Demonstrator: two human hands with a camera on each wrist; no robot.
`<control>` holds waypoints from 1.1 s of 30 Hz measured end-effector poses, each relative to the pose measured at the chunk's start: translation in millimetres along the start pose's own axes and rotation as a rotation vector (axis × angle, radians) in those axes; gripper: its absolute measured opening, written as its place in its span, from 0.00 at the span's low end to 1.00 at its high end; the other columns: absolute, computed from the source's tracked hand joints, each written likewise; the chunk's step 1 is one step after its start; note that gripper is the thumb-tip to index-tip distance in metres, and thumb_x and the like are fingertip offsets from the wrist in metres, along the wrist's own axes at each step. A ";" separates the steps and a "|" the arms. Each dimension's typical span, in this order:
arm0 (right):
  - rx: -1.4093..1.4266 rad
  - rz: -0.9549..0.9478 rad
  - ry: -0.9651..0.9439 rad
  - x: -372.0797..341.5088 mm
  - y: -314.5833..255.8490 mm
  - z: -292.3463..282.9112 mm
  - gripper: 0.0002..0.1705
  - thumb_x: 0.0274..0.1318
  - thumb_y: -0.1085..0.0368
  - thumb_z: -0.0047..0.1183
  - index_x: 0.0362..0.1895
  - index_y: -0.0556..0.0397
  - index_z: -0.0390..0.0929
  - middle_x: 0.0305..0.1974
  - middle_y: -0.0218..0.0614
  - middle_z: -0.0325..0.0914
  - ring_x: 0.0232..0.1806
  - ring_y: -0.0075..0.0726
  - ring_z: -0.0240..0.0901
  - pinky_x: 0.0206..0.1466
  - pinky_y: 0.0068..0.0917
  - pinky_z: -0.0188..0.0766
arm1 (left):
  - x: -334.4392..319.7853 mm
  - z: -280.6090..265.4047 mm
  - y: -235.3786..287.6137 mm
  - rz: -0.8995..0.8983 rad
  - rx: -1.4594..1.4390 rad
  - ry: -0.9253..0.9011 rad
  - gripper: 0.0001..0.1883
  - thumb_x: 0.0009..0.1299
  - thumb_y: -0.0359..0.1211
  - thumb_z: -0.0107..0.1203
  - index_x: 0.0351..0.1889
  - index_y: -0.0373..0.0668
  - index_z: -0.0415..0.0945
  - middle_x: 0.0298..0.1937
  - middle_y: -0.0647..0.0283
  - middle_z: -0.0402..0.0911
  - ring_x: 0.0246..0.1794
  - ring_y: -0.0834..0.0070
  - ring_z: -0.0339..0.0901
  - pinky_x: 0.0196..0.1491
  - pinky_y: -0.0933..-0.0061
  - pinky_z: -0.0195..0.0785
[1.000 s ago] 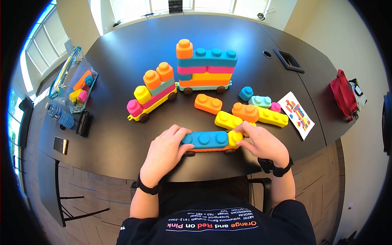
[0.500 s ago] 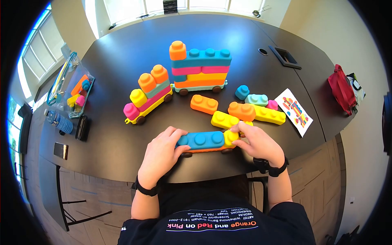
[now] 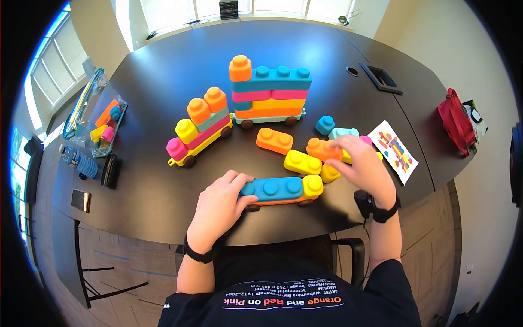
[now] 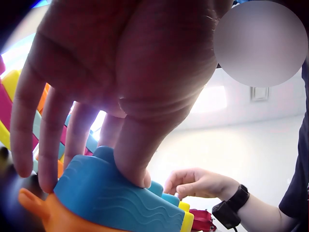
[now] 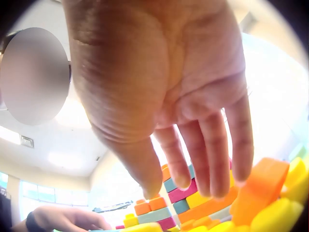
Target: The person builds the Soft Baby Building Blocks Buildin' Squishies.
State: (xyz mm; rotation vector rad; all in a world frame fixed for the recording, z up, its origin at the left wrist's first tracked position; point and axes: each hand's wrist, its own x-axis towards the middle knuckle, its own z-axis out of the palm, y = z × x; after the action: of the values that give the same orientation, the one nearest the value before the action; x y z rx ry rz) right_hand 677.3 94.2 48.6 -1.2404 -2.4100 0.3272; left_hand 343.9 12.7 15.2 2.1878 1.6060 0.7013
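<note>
Right hand (image 3: pixel 366 171) has come off the small yellow block (image 3: pixel 312 187) and now reaches over the loose pieces, right of centre. Its fingers are spread, holding nothing I can see; contact with the orange block (image 3: pixel 320 150) can't be told. Left hand (image 3: pixel 218 201) grips the blue block (image 3: pixel 271 188) on the orange wheeled base (image 3: pixel 278 203), lower centre of the counter (image 3: pixel 141 201). Step, as I judge it: picking another block. Next move calls for closing on one piece while steadying the base.
</note>
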 end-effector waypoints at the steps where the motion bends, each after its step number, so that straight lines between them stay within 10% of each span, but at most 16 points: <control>1: -0.160 -0.074 0.157 4.4 5.7 0.7 0.22 0.58 0.60 0.71 0.54 0.54 0.79 0.48 0.45 0.83 0.50 0.54 0.81 0.55 0.45 0.78 | 0.0 1.0 -2.3 0.013 -0.006 0.004 0.17 0.70 0.41 0.69 0.53 0.46 0.82 0.47 0.59 0.82 0.47 0.54 0.84 0.48 0.57 0.79; 9: -0.204 0.054 -0.013 14.0 32.2 15.6 0.27 0.57 0.59 0.71 0.58 0.55 0.80 0.51 0.46 0.84 0.52 0.57 0.81 0.56 0.45 0.78 | 2.3 -3.4 -11.2 0.051 -0.088 -0.011 0.22 0.66 0.37 0.74 0.55 0.42 0.81 0.48 0.56 0.83 0.45 0.55 0.85 0.49 0.59 0.80; 17: 0.445 -0.132 0.097 15.9 -48.2 18.3 0.27 0.60 0.64 0.71 0.62 0.54 0.80 0.57 0.46 0.85 0.58 0.55 0.82 0.64 0.41 0.77 | -0.4 -10.6 -23.4 0.013 -0.157 -0.064 0.28 0.60 0.35 0.78 0.56 0.38 0.79 0.50 0.55 0.85 0.49 0.55 0.86 0.52 0.61 0.81; 33: 0.386 -0.289 0.026 18.5 -75.6 69.0 0.29 0.55 0.68 0.72 0.62 0.51 0.81 0.55 0.43 0.85 0.53 0.52 0.84 0.56 0.40 0.81 | -0.9 -6.0 -25.3 0.001 -0.111 -0.035 0.26 0.60 0.39 0.77 0.52 0.38 0.79 0.45 0.55 0.85 0.48 0.52 0.84 0.49 0.55 0.78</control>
State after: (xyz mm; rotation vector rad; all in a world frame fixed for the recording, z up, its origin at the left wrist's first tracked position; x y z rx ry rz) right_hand 581.7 64.2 20.9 -0.7142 -2.3168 0.6438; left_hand 320.4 19.5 6.4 2.1109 1.5115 0.7300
